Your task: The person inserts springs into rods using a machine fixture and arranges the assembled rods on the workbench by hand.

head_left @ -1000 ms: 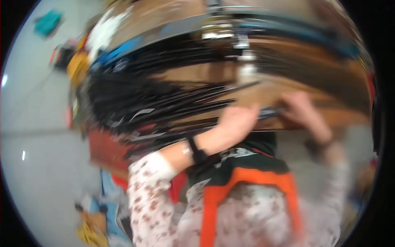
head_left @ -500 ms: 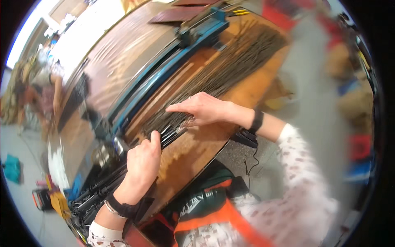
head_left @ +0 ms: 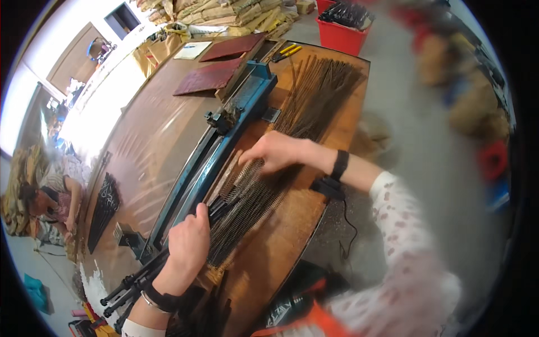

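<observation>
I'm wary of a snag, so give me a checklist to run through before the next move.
1. Left hand closed around black rods: ok.
2. Right hand at the springs: ok.
3. Right-hand fingertips' hold on any spring: cannot tell.
4. Springs in one tight bundle: not ok, spread at the far end.
5. Yellow-handled pliers apart from both hands: ok.

A workshop: a wooden workbench (head_left: 300, 227) bears a long blue metal fixture (head_left: 257, 102), yellow-handled pliers (head_left: 288, 51) and a mass of thin coil springs (head_left: 247, 219), with a red bin (head_left: 342, 40) and stacked wrapped bundles (head_left: 224, 14) beyond.
</observation>
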A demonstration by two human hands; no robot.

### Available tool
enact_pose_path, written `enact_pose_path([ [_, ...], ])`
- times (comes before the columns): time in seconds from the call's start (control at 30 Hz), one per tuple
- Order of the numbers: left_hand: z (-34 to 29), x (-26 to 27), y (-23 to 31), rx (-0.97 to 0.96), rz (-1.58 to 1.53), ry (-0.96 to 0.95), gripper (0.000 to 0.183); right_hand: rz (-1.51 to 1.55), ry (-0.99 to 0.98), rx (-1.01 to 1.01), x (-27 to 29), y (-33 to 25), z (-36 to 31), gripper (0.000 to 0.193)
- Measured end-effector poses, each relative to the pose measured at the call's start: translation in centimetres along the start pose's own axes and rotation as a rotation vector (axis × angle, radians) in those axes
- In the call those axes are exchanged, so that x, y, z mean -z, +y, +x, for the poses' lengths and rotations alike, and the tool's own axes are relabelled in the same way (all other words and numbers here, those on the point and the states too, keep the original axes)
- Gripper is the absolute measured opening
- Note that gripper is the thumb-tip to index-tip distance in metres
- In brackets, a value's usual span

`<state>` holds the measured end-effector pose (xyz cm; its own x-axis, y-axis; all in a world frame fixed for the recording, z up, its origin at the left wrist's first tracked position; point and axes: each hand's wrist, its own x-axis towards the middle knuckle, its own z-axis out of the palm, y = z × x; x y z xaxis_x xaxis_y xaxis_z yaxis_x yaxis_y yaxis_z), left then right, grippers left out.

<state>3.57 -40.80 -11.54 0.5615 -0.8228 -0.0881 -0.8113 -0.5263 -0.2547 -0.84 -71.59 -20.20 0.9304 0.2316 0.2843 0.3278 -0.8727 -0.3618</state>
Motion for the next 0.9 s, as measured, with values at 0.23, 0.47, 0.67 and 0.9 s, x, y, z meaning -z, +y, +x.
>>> enact_pose_path([
  [0.23, 1.2, -0.2, 0.2, -0.002, -0.038, -0.030, 0.010, 0.031, 0.098, 0.141, 0.2, 3.6, 1.4, 0.035],
  [0.47, 1.1, -0.1, 0.0, 0.028, -0.058, -0.033, 0.010, -0.107, 0.371, 0.228, 1.2, 6.4, 1.0, 0.009],
  [0.67, -0.2, 0.5, 0.7, 0.026, -0.039, -0.038, 0.009, -0.126, 0.573, 0.259, -0.1, 4.0, 0.5, 0.014],
  [0.9, -1.4, 0.4, 0.7, 0.042, -0.104, -0.060, 0.012, 0.060, 0.676, 0.201, -2.4, 5.2, 0.6, 0.018],
])
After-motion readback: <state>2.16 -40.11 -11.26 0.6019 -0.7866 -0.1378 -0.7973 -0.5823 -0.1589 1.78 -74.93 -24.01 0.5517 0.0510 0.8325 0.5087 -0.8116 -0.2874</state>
